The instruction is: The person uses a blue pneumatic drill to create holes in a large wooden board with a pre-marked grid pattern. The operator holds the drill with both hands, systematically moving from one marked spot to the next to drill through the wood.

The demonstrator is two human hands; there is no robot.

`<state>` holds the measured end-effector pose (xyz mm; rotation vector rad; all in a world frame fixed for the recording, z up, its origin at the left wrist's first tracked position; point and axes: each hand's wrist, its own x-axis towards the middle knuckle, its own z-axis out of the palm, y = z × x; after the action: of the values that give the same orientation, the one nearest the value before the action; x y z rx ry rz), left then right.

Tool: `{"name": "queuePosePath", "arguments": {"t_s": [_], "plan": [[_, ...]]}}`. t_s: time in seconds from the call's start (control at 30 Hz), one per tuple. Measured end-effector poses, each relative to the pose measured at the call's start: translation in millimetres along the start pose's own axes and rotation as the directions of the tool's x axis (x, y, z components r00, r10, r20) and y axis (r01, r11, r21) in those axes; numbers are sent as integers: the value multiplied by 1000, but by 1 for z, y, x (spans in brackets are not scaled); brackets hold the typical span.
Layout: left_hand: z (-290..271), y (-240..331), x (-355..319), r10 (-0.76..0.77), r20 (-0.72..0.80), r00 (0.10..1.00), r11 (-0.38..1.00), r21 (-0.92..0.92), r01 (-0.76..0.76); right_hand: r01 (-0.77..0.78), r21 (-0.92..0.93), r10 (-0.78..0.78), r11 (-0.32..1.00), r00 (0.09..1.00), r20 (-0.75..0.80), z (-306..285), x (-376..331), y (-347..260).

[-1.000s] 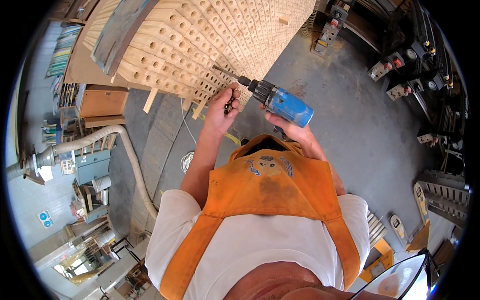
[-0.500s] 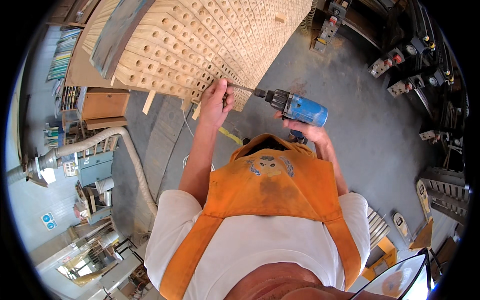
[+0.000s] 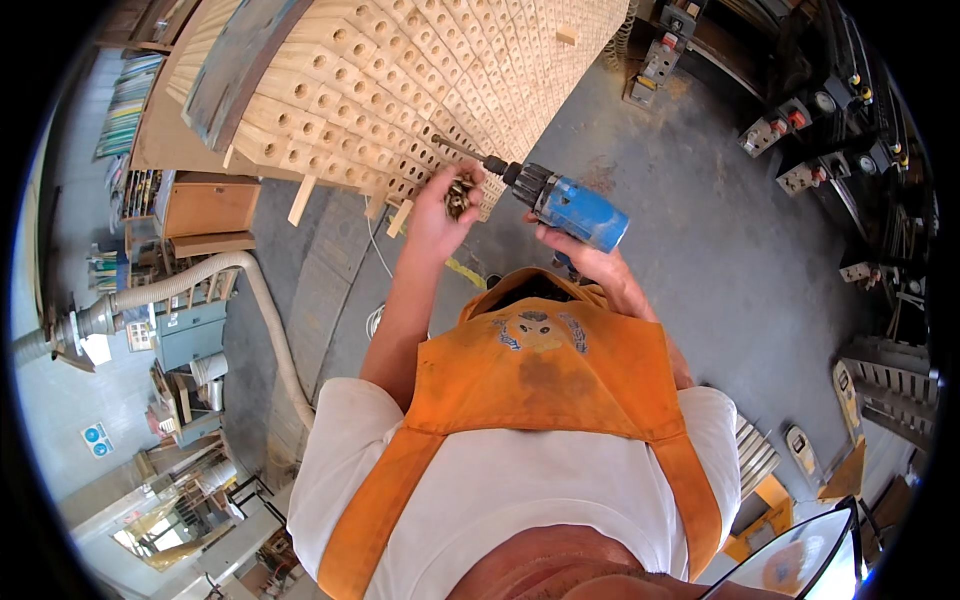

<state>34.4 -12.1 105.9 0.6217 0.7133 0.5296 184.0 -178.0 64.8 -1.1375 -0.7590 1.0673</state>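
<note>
My right hand (image 3: 585, 254) grips a blue cordless drill (image 3: 585, 213) with a black chuck. A long thin driver bit (image 3: 462, 150) points left from the chuck, its tip at a hole in the pale wooden pieces (image 3: 350, 110). These pieces lie packed side by side, with rows of round holes across their faces. Just below the bit, my left hand (image 3: 436, 220) curls around a bunch of small brass-coloured screws (image 3: 459, 196), seen between palm and fingers. Its fingertips are close to the bit; I cannot tell whether they touch it.
A weathered board (image 3: 240, 75) lies along the left side of the wooden pieces, and a small wood block (image 3: 566, 36) rests on top. A ribbed hose (image 3: 262, 300) bends down at left. Dark machinery with clamps (image 3: 800, 130) stands at right. A white cable (image 3: 375, 320) hangs near my left forearm.
The drill has moved left and slightly up, bringing the bit's tip to the wood. My left hand has shifted right and turned, showing the screws in it.
</note>
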Motion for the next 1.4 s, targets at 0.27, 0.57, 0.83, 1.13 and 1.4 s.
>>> {"name": "queuePosePath", "arguments": {"t_s": [0.27, 0.57, 0.83, 1.13, 1.4], "plan": [[-31, -26, -2, -223, 123, 967, 969, -82, 234, -59, -84, 55, 995, 997, -53, 4, 0, 7], [-20, -5, -5, -36, 28, 999, 999, -28, 37, 7, -200, -9, 980, 1000, -5, -8, -2, 10], [-6, -6, 6, 66, 62, 996, 996, -60, -62, -68, 99, 62, 993, 997, 54, -39, -19, -4], [16, -5, 10, 151, -28, 988, 977, 156, -145, -122, 127, 117, 984, 992, 45, -55, -17, -8], [12, -6, 19, 161, -46, 986, 977, 152, -152, -127, 135, 122, 983, 992, 45, -55, -14, 6]]}}
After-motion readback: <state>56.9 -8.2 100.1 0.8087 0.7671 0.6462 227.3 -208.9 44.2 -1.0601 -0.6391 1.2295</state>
